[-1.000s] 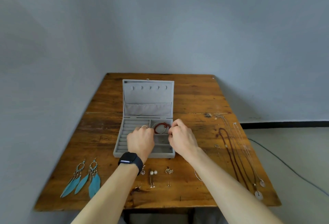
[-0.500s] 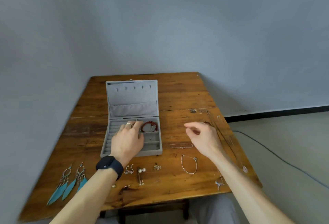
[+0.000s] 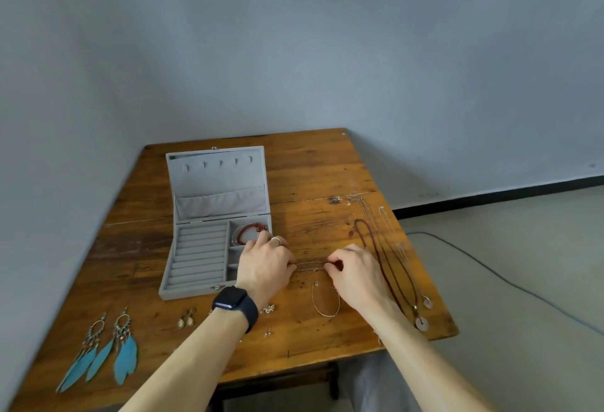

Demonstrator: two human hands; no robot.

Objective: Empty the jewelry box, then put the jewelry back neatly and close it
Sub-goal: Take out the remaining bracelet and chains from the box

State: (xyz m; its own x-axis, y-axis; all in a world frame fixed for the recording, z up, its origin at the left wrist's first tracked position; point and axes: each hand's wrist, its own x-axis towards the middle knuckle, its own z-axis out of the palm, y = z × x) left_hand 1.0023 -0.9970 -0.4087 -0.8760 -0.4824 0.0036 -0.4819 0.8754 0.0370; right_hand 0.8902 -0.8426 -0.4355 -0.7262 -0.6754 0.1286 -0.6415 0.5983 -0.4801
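At the near edge of the bench (image 3: 294,356), the feather earrings (image 3: 104,349) and the small earrings (image 3: 186,320) lie outside the box. The thin bangle (image 3: 325,302) lies just in front of your hands.

Your right grip (image 3: 356,272) pinches one end of the fine chain (image 3: 310,266), which lies stretched on the wood. Your left grip (image 3: 264,264) is curled at the other end and appears to pinch it.

Just beyond and to the left, the jewelry box (image 3: 199,261) stands open. The red bead bracelet (image 3: 250,231) lies in its far right compartment. The necklaces (image 3: 385,258) lie to the right.

Judge this as the refill stage, early on. Next, raise both chain ends together, carry the chain left over the box wall, and lower it into a free compartment without letting it bunch.
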